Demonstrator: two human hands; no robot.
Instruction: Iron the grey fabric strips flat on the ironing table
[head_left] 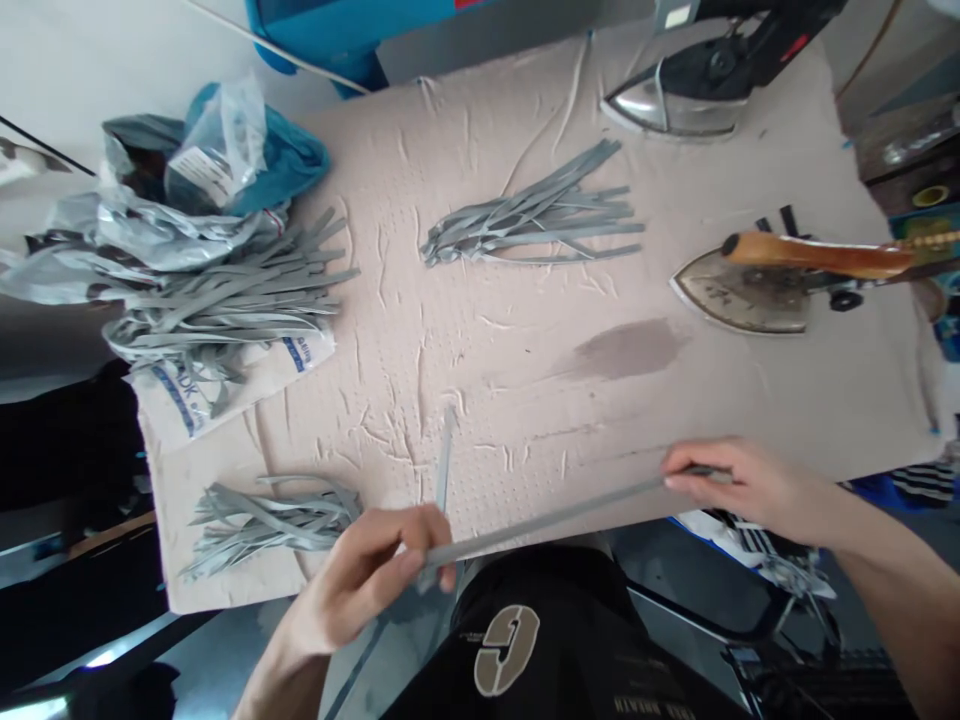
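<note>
A long grey strip [555, 515] is stretched between my hands along the near edge of the padded table. My left hand [394, 565] pinches its left part, and a loose length runs up from those fingers onto the cloth. At the other end, the thumb and fingers of my right hand [709, 480] are closed on the strip. Just left of my left hand lies a small pile of grey strips [277, 520]. Another bundle of strips [532, 220] rests at the table's upper middle.
The cloth-covered table [495, 370] bears a large heap of strips [225, 300] beside plastic bags [217, 150] at the left. Two irons, one black-handled [682, 95] and one wooden-handled [750, 290], stand at the right. A damp-looking patch [630, 348] marks the cloth.
</note>
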